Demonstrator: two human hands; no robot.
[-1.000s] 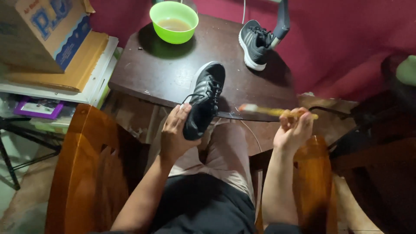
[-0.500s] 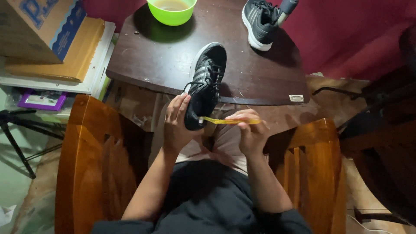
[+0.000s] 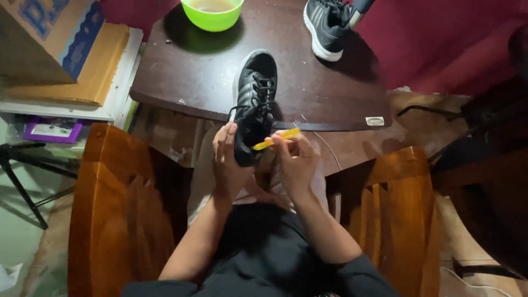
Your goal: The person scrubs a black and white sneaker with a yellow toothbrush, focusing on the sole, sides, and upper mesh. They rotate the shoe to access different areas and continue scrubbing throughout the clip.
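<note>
While the person sits between two wooden chairs [image 3: 118, 220], the left hand [image 3: 228, 162] has its grip wrapped round the heel end of a black shoe [image 3: 253, 104], fingers upright along its side. That shoe lies toe-away, its front half resting on the dark worktop [image 3: 203, 77] and its heel hanging over the near edge above the lap. Just beside it, the right hand [image 3: 297, 162] holds a thin yellow tool [image 3: 275, 139] in a narrow pinch grip, the tool's near end touching the shoe's heel. Farther back on the worktop, well apart, stands a green bowl [image 3: 214, 12] with brownish liquid, and a second dark shoe [image 3: 327, 25] sits at the far right. A cardboard box [image 3: 41, 38] rests on a shelf to the left.
</note>
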